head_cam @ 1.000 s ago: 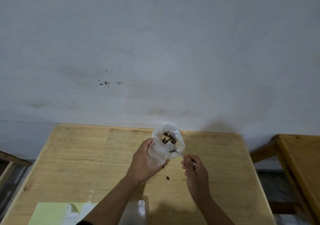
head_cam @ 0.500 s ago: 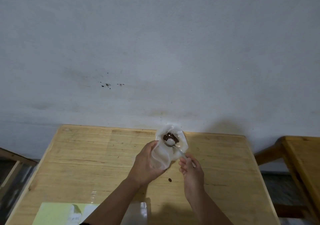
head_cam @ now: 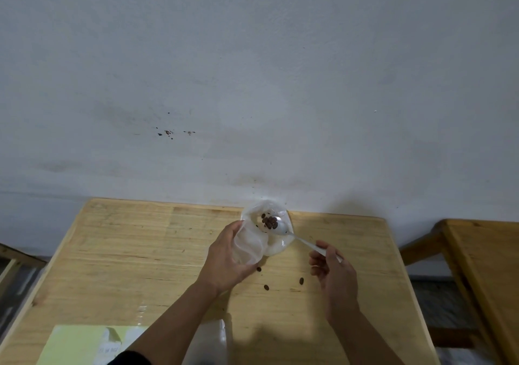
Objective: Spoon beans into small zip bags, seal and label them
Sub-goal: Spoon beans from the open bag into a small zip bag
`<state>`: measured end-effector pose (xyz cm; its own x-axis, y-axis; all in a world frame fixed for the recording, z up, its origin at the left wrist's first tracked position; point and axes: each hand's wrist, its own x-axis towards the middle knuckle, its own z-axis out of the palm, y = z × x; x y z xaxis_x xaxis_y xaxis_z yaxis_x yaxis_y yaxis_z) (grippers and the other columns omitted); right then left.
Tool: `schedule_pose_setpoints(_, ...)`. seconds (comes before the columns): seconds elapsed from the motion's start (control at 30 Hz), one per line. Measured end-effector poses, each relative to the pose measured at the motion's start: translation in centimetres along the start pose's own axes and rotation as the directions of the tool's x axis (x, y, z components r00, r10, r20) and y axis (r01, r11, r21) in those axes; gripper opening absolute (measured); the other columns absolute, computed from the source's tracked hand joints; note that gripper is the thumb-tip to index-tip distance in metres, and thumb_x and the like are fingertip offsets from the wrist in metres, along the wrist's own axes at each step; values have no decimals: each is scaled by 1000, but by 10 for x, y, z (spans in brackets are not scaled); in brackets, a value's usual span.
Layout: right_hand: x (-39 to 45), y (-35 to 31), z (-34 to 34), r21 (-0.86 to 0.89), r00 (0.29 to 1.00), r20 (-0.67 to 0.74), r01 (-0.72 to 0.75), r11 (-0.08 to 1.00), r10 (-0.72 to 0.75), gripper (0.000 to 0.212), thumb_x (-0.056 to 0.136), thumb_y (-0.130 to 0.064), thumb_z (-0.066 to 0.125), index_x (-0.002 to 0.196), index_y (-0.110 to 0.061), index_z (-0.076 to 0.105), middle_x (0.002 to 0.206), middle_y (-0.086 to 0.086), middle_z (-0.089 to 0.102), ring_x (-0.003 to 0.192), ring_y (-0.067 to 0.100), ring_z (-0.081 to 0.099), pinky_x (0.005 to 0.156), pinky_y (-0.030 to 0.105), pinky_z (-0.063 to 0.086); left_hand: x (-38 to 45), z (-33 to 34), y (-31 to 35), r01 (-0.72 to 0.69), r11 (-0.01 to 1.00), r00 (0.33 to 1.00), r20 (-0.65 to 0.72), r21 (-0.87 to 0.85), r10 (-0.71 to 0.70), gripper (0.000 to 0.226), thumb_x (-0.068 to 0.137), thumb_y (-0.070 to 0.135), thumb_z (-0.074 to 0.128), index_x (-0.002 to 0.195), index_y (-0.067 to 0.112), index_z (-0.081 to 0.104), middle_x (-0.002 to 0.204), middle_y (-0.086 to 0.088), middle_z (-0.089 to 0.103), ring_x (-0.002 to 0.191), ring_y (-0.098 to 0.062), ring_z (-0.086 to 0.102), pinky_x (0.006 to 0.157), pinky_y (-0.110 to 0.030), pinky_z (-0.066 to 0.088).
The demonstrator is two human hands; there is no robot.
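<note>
Wooden table (head_cam: pixel 118 255) under a pale wall carries yellow-green paper (head_cam: pixel 75 342) at its near edge and three loose beans (head_cam: pixel 301 281). Beyond them the left hand (head_cam: pixel 224 263) grips a clear zip bag (head_cam: pixel 250 245) held open. The right hand (head_cam: pixel 334 272) pinches a spoon (head_cam: pixel 283 228) whose bowl of beans sits at the bag's mouth.

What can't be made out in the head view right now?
- Clear bag: the part inside the left hand is hidden by that hand.
- Spoon: handle end is hidden in the right hand.
- Yellow-green sheet: cut off by the bottom edge, print too small to read.
- Flat bags: partly behind the left forearm, count unclear.
</note>
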<state>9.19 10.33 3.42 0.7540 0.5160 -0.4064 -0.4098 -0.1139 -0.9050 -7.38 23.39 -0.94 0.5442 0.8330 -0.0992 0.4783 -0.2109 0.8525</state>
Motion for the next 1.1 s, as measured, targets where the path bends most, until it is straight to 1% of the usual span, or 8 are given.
schedule_pose_setpoints(0.23, -18, -28, 2, -12, 993, 91, 81, 997, -79, 30, 99, -15, 39, 94, -6, 67, 69, 9, 62, 58, 13, 56, 48, 24, 46, 0, -1, 4, 6, 1000, 1000, -8, 3, -6, 102, 53, 75, 69, 137, 28, 36, 132, 14, 49, 116, -6, 49, 97, -29, 47)
schedule_pose_setpoints(0.43, -33, -36, 14, -285, 910, 247, 397, 873, -333, 27, 97, -11, 42, 90, -16, 67, 67, 3, 62, 51, 11, 52, 45, 22, 46, 1, -2, 9, 8, 1000, 1000, -9, -24, -8, 105, 50, 74, 71, 137, 25, 38, 130, 11, 52, 114, -7, 52, 97, -29, 47)
schedule_pose_setpoints(0.5, -33, -36, 15, -297, 896, 214, 439, 848, -389, 26, 98, -12, 41, 92, -15, 66, 68, 4, 62, 52, 10, 53, 46, 21, 46, 2, -3, 10, 11, 999, 1000, -9, -32, -12, 105, 50, 72, 72, 137, 25, 38, 131, 11, 52, 116, -8, 51, 98, -31, 47)
schedule_pose_setpoints(0.6, -26, -35, 12, -256, 925, 64, 377, 890, -373, 27, 98, -13, 39, 92, -12, 65, 68, 4, 61, 53, 7, 53, 45, 20, 46, 2, -5, 10, 4, 999, 1000, 4, -34, -4, 104, 52, 69, 75, 137, 23, 37, 132, 10, 51, 117, -8, 50, 98, -34, 48)
schedule_pose_setpoints(0.7, -14, -27, 10, -359, 954, -61, 253, 899, -293, 27, 98, -16, 39, 90, -12, 65, 66, 4, 60, 52, 10, 54, 45, 22, 45, 1, -7, 10, -5, 999, 1000, 4, -36, 5, 102, 53, 65, 78, 137, 23, 38, 132, 11, 51, 118, -7, 50, 99, -32, 47)
schedule_pose_setpoints(0.9, 4, -11, 21, -491, 979, -138, 62, 869, -148, 24, 94, -11, 40, 86, -15, 61, 69, 6, 64, 54, 17, 56, 44, 25, 45, 0, -6, 14, -53, 999, 998, 24, -12, 53, 92, 59, 48, 82, 137, 26, 38, 134, 11, 48, 120, -6, 47, 101, -29, 44)
schedule_pose_setpoints(1.0, 10, -2, 28, -462, 981, -181, -26, 887, -66, 24, 94, -11, 40, 82, -16, 59, 67, 6, 64, 51, 14, 55, 38, 18, 41, -1, -5, 15, -56, 998, 998, 37, -15, 57, 92, 59, 44, 83, 138, 26, 38, 134, 12, 47, 121, -6, 46, 102, -30, 44)
schedule_pose_setpoints(1.1, 15, 10, 37, -271, 954, -286, -167, 948, 86, 23, 92, -5, 39, 87, -7, 61, 64, 9, 62, 51, 18, 54, 47, 27, 43, -2, -4, 16, -51, 998, 998, 42, -26, 52, 91, 59, 42, 83, 138, 26, 39, 133, 11, 48, 121, -5, 46, 103, -30, 44)
